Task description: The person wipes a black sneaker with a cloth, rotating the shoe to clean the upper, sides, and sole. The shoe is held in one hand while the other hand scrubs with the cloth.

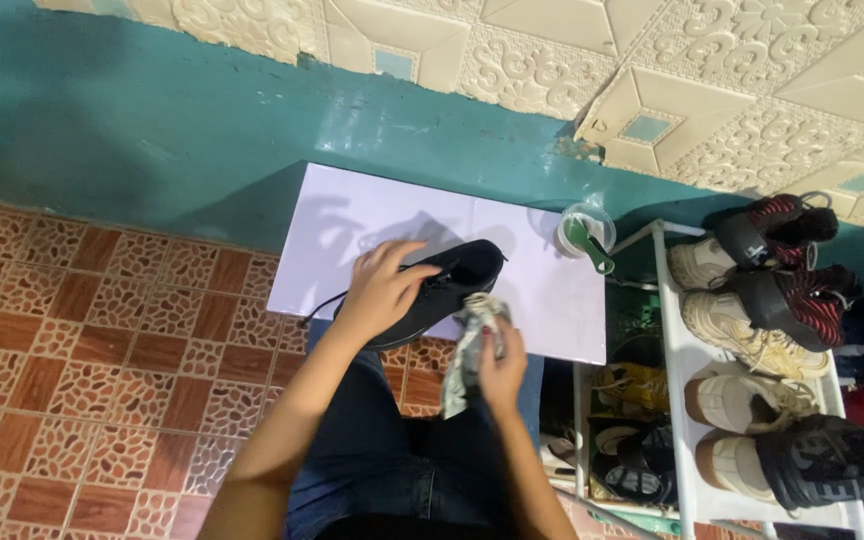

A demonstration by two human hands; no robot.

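one black shoe (447,285) (laced), left hand (382,290) clamped on it, right hand (500,365) gripping crumpled cloth (467,350)

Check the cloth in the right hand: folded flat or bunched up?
Bunched up. The cloth hangs crumpled from the right hand, pressed against the black shoe.

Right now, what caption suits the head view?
Left hand steadies a black lace-up shoe on a white board; right hand presses a crumpled cloth against it.
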